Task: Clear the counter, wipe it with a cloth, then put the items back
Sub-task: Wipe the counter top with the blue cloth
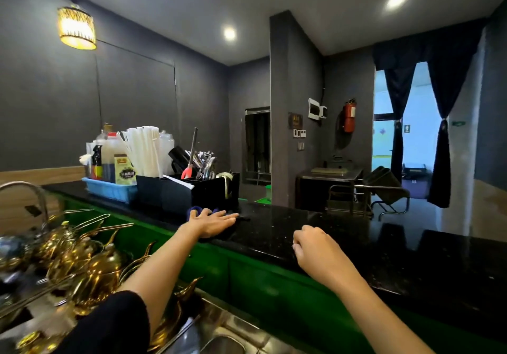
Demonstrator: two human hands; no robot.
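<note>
A black speckled counter (343, 244) runs from the left to the right edge above a green front. My left hand (211, 223) lies palm down on a dark cloth (223, 233) on the counter, fingers stretched to the right; a bit of blue shows by the thumb. The hand is just in front of a black organiser (208, 193) holding cutlery and red-handled scissors. A blue tray (109, 189) with bottles, a carton and wrapped straws stands left of it. My right hand (315, 249) rests on the counter's near edge, fingers curled, nothing in it.
Below left, a steel sink (219, 337) holds several gold teapots (93, 268) beside a tap (33, 191). Beyond the counter are a grey pillar (293, 106), a steel table (329, 178) and a curtained doorway (411, 123).
</note>
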